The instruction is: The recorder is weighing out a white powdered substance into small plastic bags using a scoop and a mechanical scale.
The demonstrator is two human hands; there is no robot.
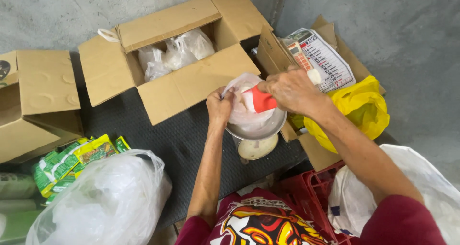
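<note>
crinkly clear bag (242,111), round steel bowl (268,128)

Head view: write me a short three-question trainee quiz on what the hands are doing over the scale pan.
1. True or false: the right hand holds a red scoop at the mouth of the clear plastic bag.
2. What does the left hand hold? A) the yellow bag B) the rim of the clear plastic bag C) a cardboard flap
3. Fill in: the clear bag sits in a round ___ pan.

Key
1. True.
2. B; its grip pinches the bag's edge open.
3. Metal; the open cardboard box behind it holds more filled bags.
</note>
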